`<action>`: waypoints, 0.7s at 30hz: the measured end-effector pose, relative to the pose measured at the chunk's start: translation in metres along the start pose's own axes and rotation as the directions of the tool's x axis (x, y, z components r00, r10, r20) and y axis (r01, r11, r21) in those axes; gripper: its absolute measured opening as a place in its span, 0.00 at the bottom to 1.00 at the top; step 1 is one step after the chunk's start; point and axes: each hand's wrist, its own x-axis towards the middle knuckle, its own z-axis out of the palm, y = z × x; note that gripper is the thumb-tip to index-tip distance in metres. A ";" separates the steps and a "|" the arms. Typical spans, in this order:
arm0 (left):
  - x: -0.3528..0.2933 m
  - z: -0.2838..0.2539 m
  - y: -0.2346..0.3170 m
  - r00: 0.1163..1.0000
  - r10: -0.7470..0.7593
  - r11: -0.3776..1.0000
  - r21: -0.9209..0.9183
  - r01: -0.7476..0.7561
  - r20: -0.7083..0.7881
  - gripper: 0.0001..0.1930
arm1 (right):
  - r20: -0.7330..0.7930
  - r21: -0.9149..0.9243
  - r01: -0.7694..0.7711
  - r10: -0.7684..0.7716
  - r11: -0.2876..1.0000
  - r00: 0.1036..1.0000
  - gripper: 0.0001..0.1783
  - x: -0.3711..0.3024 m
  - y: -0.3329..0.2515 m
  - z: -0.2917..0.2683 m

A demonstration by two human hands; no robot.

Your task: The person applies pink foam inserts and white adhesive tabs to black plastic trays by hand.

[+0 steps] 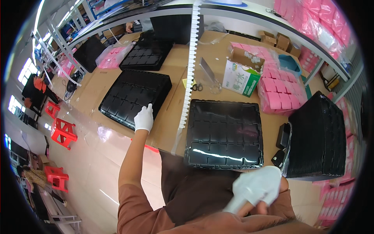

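My left hand (144,119), in a white glove, rests with its fingers stretched out on the near right edge of a stack of black plastic trays (130,95). The trays are divided into rectangular compartments. My right hand (259,185), also gloved in white, is raised close to my body at the lower right. Its fingers are blurred and partly hidden, so whether it holds anything is unclear. Just beyond it, a shiny black compartment tray (224,132) lies at the table's front edge. A tall stack of black trays (317,136) stands to its right.
A white notched strip (193,58) hangs across the brown-topped table. Scissors (197,87), an open carton (241,74) and bagged pink pieces (282,91) lie farther back. More black trays (146,56) sit at the far left. Red stools (63,132) stand on the floor.
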 end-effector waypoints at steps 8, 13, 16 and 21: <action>0.025 -0.022 0.071 0.970 0.111 0.984 -0.116 -0.139 -0.216 0.15 | -0.609 0.024 -0.694 0.561 0.720 0.561 0.20 -0.028 0.036 -0.038; 0.063 0.069 0.108 0.995 0.031 0.531 -0.845 0.064 0.094 0.21 | -0.515 -0.191 -0.815 0.652 0.546 0.557 0.22 -0.002 0.050 -0.083; 0.044 0.028 0.116 0.820 0.432 -0.205 -0.844 0.495 0.376 0.16 | -0.548 -0.247 -0.853 0.660 0.460 0.514 0.19 -0.030 0.029 -0.123; -0.062 -0.083 0.062 0.878 0.312 -0.113 -0.903 0.414 0.364 0.12 | -0.955 -0.289 -0.888 -0.039 0.358 0.295 0.07 -0.042 -0.066 -0.236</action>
